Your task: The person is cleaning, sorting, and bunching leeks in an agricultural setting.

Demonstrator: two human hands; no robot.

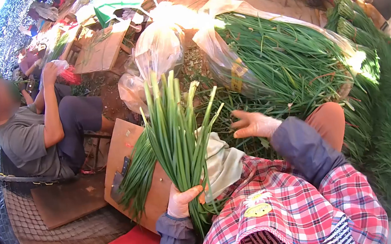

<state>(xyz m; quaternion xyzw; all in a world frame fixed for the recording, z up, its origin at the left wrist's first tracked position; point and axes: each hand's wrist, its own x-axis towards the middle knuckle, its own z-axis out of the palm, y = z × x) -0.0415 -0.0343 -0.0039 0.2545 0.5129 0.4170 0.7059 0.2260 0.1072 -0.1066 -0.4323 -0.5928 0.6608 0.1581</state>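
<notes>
The left hand (180, 202) has its fingers (192, 192) wrapped around the lower part of a bunch of long green stalks (178, 144), which stands nearly upright in the grip, pale ends uppermost and fanning apart at the top. The right hand (255, 125) is well apart from that bunch, its fingers (242, 123) parted and curved; nothing shows in their grasp, though whether they touch the loose greens (233, 106) behind them I cannot tell. A tilted wooden bench (124, 132) extends beyond the left hand, carrying a second bundle (137, 173) and, close by its left edge, a knife (121, 173); its far corner is bare. Between the bunch and the right hand there is an open gap, with a pale cloth (224, 160) low down in it. On the right side room is tighter: a plastic-wrapped heap of greens (282, 58) lies just past the right hand, and a tall pile (383, 144) crowds the right sleeve (305, 148). A seated co-worker (31, 141) is well off to the left.
</notes>
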